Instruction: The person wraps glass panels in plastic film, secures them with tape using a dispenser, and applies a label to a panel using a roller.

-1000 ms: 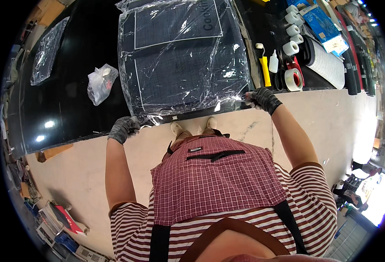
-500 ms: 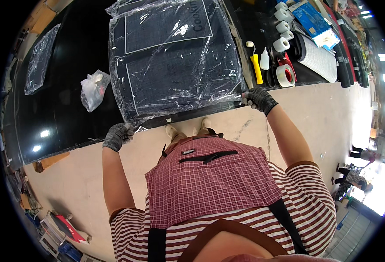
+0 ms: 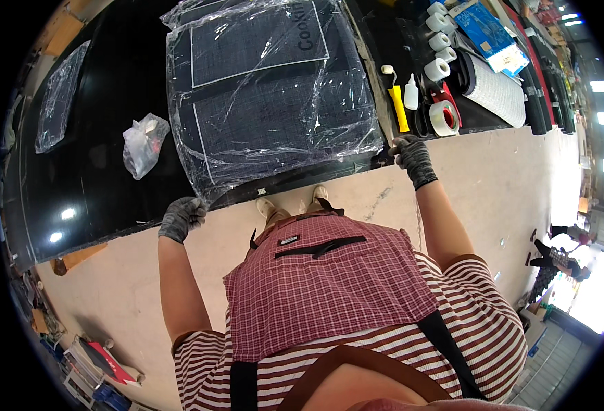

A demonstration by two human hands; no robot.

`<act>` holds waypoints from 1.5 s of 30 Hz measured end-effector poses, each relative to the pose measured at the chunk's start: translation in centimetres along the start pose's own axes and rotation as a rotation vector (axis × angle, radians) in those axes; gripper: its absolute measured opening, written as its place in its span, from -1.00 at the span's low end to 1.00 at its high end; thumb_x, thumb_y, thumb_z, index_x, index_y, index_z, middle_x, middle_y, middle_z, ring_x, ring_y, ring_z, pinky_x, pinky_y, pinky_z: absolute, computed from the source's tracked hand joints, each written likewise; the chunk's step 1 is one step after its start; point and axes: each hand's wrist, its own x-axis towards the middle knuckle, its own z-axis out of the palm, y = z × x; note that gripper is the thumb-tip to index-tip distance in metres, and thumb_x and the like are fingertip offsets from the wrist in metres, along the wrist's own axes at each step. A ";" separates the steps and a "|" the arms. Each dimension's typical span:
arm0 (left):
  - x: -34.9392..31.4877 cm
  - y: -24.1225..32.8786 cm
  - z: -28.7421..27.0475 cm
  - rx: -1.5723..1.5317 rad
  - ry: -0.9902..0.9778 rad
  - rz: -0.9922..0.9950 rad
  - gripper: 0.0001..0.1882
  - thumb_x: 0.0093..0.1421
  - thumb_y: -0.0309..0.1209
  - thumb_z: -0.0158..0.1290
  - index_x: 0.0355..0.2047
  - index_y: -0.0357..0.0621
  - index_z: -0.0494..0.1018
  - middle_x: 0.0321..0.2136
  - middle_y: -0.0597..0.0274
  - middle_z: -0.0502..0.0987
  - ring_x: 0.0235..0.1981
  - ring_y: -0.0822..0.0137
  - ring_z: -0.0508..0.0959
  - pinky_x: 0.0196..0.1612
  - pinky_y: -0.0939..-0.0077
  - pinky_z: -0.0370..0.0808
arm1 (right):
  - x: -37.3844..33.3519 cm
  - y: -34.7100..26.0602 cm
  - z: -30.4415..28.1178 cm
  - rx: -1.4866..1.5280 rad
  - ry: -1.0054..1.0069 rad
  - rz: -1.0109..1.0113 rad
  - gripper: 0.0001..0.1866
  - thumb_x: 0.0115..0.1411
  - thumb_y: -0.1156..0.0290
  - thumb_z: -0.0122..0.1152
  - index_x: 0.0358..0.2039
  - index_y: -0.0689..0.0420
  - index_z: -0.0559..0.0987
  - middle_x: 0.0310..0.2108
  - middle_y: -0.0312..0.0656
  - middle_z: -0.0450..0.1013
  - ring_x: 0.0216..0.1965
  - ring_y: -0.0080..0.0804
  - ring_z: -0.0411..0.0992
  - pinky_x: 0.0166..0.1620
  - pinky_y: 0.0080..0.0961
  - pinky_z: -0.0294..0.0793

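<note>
1. The dark, flat bundle (image 3: 274, 113) wrapped in clear film (image 3: 247, 166) lies at 12 o'clock on the black tabletop (image 3: 110, 89), its near edge close to the tabletop's edge facing me.
2. My left hand (image 3: 184, 218) is at the bundle's near left corner, about 7 o'clock from its middle; these gloved fingers are drawn together and seem to pinch the film there.
3. My right hand (image 3: 415, 159) is just beside the near right corner. Its fingers are curled, but I cannot tell whether they grip film.
4. From my left hand the bundle spreads toward 1 o'clock, from my right toward 10. Its sides run away toward 11; I cannot tell which axis is longer, and neither hand is clearly nearer.
5. A tape roll (image 3: 444, 118) sits at 1 o'clock from my right hand.
</note>
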 end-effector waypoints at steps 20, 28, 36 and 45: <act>-2.2 1.0 -0.6 -0.062 0.238 0.021 -0.80 0.17 -0.23 0.01 -0.33 -0.07 0.45 -0.67 0.28 0.47 -0.75 0.42 0.42 -0.71 0.52 0.34 | 2.0 2.4 1.5 -0.031 -0.207 -0.006 -0.74 0.14 0.27 0.14 -0.61 0.13 0.49 -0.74 -0.34 0.37 -0.81 -0.66 0.22 -0.75 -0.72 0.11; 0.0 0.6 1.9 0.010 0.029 -0.028 -0.77 0.16 -0.18 0.02 -0.41 -0.08 0.42 -0.62 0.31 0.48 -0.67 0.43 0.46 -0.64 0.59 0.35 | -0.2 -0.8 1.8 -0.151 -0.236 0.013 -0.66 0.11 0.17 0.20 -0.69 0.11 0.49 -0.79 -0.38 0.35 -0.82 -0.70 0.21 -0.75 -0.75 0.10; -0.3 1.2 2.4 -0.031 0.043 -0.056 -0.78 0.12 -0.21 0.08 -0.41 -0.08 0.44 -0.63 0.29 0.48 -0.67 0.38 0.48 -0.68 0.56 0.37 | 0.6 -0.3 1.6 -0.073 -0.193 0.012 -0.79 0.09 0.30 0.20 -0.55 0.17 0.53 -0.70 -0.31 0.43 -0.78 -0.65 0.30 -0.74 -0.74 0.18; 0.4 0.8 2.0 -0.207 0.002 -0.011 -0.83 0.11 -0.32 0.09 -0.40 -0.15 0.43 -0.59 0.21 0.51 -0.63 0.32 0.50 -0.62 0.50 0.44 | 1.0 0.2 1.8 0.200 -0.368 0.165 -0.85 0.15 0.38 0.15 -0.45 0.19 0.46 -0.60 -0.26 0.46 -0.71 -0.64 0.33 -0.70 -0.73 0.31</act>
